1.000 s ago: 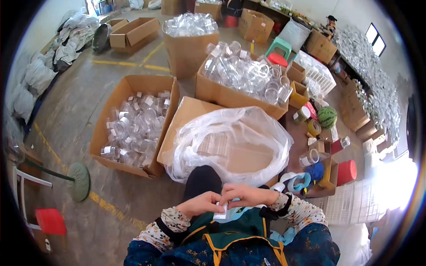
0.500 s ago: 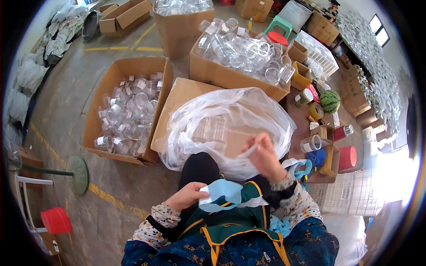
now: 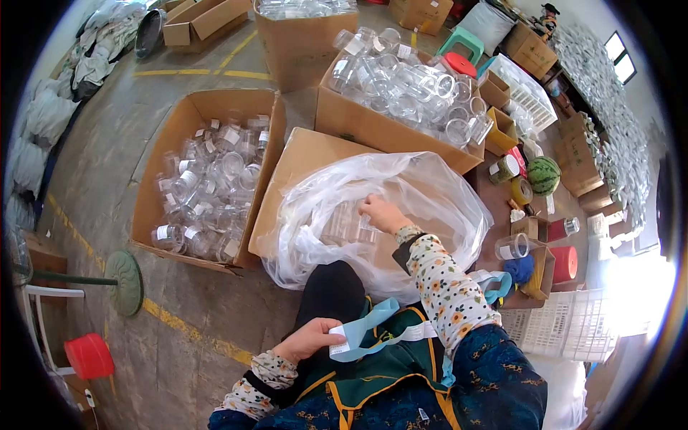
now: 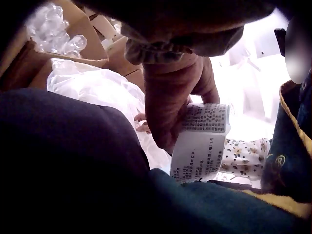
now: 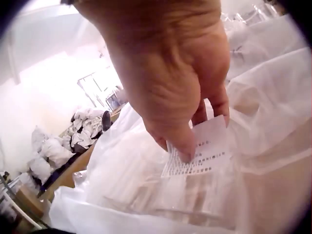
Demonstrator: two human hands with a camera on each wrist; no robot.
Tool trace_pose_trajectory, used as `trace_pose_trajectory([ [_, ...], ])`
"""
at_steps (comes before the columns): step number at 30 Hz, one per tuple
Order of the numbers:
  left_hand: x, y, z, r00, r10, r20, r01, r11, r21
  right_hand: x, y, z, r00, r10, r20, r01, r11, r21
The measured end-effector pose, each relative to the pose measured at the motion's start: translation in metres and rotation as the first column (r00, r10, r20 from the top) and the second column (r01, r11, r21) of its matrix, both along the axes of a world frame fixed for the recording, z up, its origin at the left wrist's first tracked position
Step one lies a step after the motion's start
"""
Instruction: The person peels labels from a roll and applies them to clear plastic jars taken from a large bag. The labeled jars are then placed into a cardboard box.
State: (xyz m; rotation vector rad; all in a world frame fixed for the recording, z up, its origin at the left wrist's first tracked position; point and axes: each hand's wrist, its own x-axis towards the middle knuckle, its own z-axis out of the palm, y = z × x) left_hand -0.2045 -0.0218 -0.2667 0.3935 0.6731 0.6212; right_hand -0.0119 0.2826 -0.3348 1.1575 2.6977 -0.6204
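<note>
My left hand (image 3: 309, 340) pinches a strip of white printed labels (image 4: 197, 156) by its end, low over the lap. The strip's light-blue backing (image 3: 369, 326) curls away to the right across the green apron. My right hand (image 3: 385, 214) reaches into the clear plastic bag (image 3: 287, 251) that lines an open carton. Its thumb and fingers pinch a single white printed label (image 5: 207, 146), right at the clear plastic jars (image 3: 340, 223) lying in the bag. In the right wrist view the label overlaps the jars' clear walls.
A carton of clear jars (image 3: 215, 183) stands to the left, another (image 3: 408, 72) behind the bag. On the right are a watermelon (image 3: 544, 175), a tape roll (image 3: 522, 191) and a red tub (image 3: 564, 263). A green round stand base (image 3: 124, 283) is on the left floor.
Both hands were together over the lap at a label. They parted; the right hand carried a label forward into the bag, while the left kept the strip.
</note>
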Motion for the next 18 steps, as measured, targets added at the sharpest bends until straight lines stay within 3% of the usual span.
trace_pose_trajectory([
  [4, -0.002, -0.001, -0.005, 1.000, -0.012, 0.012, 0.012, 1.000, -0.014, -0.008, -0.010, 0.000, 0.999, -0.042, -0.033, 0.045, 0.994, 0.101],
  [6, -0.002, -0.002, -0.005, 1.000, -0.011, 0.015, 0.011, 1.000, -0.012, -0.013, -0.018, 0.018, 0.999, -0.022, 0.030, 0.006, 0.897, 0.443],
  [7, -0.001, -0.003, -0.003, 1.000, -0.009, 0.011, 0.009, 1.000, 0.006, -0.010, -0.015, 0.008, 0.999, -0.016, 0.030, 0.002, 0.896, 0.444],
  [9, -0.001, -0.002, 0.000, 1.000, 0.006, 0.000, -0.006, 1.000, 0.028, -0.001, -0.002, -0.015, 0.984, -0.177, -0.028, 0.179, 0.972, 0.150],
  [13, -0.007, -0.002, 0.004, 1.000, 0.011, 0.001, -0.011, 0.997, 0.081, 0.015, 0.014, -0.012, 0.989, -0.074, -0.132, 0.086, 0.992, 0.090],
  [15, -0.009, -0.003, 0.004, 1.000, 0.016, -0.003, -0.015, 0.993, 0.118, 0.014, 0.018, 0.023, 0.993, -0.104, 0.048, 0.114, 0.928, -0.354],
  [16, -0.010, -0.003, 0.003, 1.000, 0.028, -0.004, -0.027, 0.992, 0.120, 0.004, 0.016, 0.046, 0.995, -0.091, 0.047, 0.102, 0.930, -0.352],
  [18, -0.009, -0.003, 0.002, 1.000, 0.010, -0.010, -0.008, 0.992, 0.129, -0.011, 0.011, 0.100, 0.998, 0.056, 0.003, -0.055, 0.985, -0.163],
])
